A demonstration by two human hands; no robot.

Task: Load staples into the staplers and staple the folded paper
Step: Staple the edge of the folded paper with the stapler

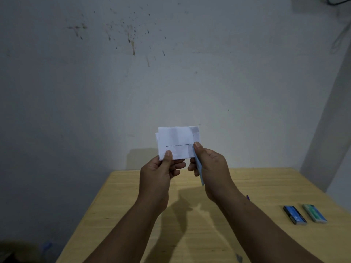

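- Your folded paper (177,142) is white, creased, with a dashed outline printed on it, held up above the wooden table (133,196).
- Its long axis runs left-right, its face toward you.
- Your left hand (160,168) pinches its lower-left corner; your right hand (208,166) grips a light-blue stapler (199,170) at its lower-right edge.
- Two staple boxes (304,214) lie far right, well apart.

Creased white paper (177,141); matt, pale wood-grain table (247,186); stained, painted wall (133,73).
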